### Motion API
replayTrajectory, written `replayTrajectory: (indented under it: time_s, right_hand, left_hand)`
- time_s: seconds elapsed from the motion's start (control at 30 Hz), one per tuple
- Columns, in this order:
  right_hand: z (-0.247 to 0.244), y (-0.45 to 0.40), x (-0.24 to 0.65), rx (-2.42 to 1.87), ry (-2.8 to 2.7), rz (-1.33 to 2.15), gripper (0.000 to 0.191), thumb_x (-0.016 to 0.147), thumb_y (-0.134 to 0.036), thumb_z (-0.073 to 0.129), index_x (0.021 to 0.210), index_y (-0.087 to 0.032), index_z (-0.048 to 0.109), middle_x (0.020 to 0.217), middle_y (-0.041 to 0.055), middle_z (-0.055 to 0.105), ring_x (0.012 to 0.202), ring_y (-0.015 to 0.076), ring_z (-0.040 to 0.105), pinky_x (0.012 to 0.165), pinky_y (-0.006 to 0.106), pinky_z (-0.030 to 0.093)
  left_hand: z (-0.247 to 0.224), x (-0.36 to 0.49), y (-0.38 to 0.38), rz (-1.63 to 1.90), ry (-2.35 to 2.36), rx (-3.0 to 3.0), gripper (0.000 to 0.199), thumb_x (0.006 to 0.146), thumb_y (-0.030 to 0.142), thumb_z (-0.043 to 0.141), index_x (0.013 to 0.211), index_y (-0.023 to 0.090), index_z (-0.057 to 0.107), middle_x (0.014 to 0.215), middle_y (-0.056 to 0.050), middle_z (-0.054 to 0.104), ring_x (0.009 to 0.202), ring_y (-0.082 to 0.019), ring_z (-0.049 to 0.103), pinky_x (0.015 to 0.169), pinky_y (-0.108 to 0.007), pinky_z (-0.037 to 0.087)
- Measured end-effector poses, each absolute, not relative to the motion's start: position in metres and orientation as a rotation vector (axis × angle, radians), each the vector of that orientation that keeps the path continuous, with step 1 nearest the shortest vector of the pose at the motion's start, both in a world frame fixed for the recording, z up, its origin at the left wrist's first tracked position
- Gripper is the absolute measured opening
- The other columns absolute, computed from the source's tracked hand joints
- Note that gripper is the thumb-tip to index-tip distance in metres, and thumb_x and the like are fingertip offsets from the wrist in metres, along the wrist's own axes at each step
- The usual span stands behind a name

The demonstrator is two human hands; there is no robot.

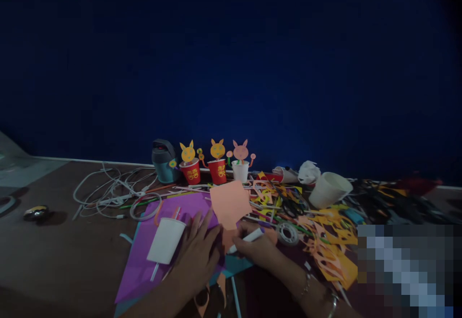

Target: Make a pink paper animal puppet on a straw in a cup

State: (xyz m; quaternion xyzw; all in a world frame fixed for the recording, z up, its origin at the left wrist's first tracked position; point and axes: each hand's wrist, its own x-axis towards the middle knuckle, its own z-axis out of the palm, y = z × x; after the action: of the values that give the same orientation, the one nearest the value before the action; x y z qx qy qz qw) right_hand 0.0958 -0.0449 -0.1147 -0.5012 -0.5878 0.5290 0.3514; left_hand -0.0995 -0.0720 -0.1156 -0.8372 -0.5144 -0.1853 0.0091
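In my right hand [254, 248] is a white marker [249, 239], slanted with its lower end at a small orange paper piece [229, 241]. My left hand [200, 248] lies with fingers spread on the purple sheet [135, 270], its fingertips close to the orange paper. A larger peach paper [231, 203] sits just beyond the hands. Left of my left hand, a white paper cup [166, 241] lies on the purple sheet with a straw through it. A teal sheet [238, 263] shows below my right hand.
Three cat-faced paper figures stand in two red cups [191, 172] and a white cup [240, 171] at the back. White cables [108, 188] coil at left. Paper scraps [327, 231], a tape roll [287, 233], scissors [294, 207] and a tilted cup [330, 190] lie right.
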Motion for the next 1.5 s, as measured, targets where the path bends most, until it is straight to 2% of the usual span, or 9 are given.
replayTrajectory:
  time_s: [0.3, 0.5, 0.93, 1.2, 1.5]
  right_hand:
    - [-0.121, -0.043, 0.096, -1.289, -1.530, 1.346, 0.017, 0.070, -0.022, 0.059, 0.060, -0.021, 0.045, 0.046, -0.0077, 0.049, 0.042, 0.0105, 0.053, 0.038, 0.018, 0.035]
    - [-0.120, -0.043, 0.095, -1.289, -1.487, 1.348, 0.018, 0.070, -0.023, 0.061, 0.060, -0.021, 0.046, 0.046, -0.0081, 0.047, 0.042, 0.0099, 0.051, 0.038, 0.018, 0.035]
    - [-0.129, -0.040, 0.094, -1.212, -1.473, 1.279, 0.021, 0.076, -0.029, 0.062, 0.064, -0.020, 0.048, 0.053, -0.0045, 0.056, 0.052, 0.0131, 0.057, 0.047, 0.021, 0.039]
    - [-0.136, -0.036, 0.095, -1.228, -1.545, 1.139, 0.020, 0.078, -0.030, 0.060, 0.065, -0.020, 0.047, 0.056, -0.0054, 0.049, 0.054, 0.0114, 0.049, 0.049, 0.022, 0.035]
    - [-0.121, -0.039, 0.094, -1.318, -1.597, 0.984, 0.018, 0.075, -0.025, 0.060, 0.063, -0.020, 0.047, 0.058, -0.0056, 0.045, 0.055, 0.0107, 0.043, 0.050, 0.022, 0.032]
  left_hand:
    - [-0.116, -0.098, -0.074, -0.507, -1.657, -2.605, 0.052, 0.081, 0.016, 0.050, 0.131, 0.030, 0.048, 0.153, -0.005, 0.026, 0.140, -0.036, 0.015, 0.107, -0.061, 0.024]
    - [-0.113, -0.097, -0.075, -0.476, -1.660, -2.584, 0.050, 0.081, 0.017, 0.050, 0.130, 0.030, 0.050, 0.152, -0.004, 0.029, 0.140, -0.036, 0.017, 0.109, -0.060, 0.020]
    - [-0.110, -0.095, -0.075, -0.434, -1.717, -2.598, 0.049, 0.083, 0.019, 0.048, 0.131, 0.029, 0.048, 0.150, -0.008, 0.032, 0.139, -0.037, 0.020, 0.105, -0.060, 0.029]
    - [-0.113, -0.095, -0.074, -0.457, -1.700, -2.589, 0.048, 0.085, 0.020, 0.046, 0.132, 0.029, 0.048, 0.149, -0.007, 0.033, 0.139, -0.035, 0.021, 0.106, -0.059, 0.029]
    - [-0.112, -0.094, -0.074, -0.472, -1.708, -2.583, 0.046, 0.085, 0.021, 0.046, 0.130, 0.030, 0.050, 0.148, -0.007, 0.036, 0.138, -0.034, 0.024, 0.105, -0.057, 0.032]
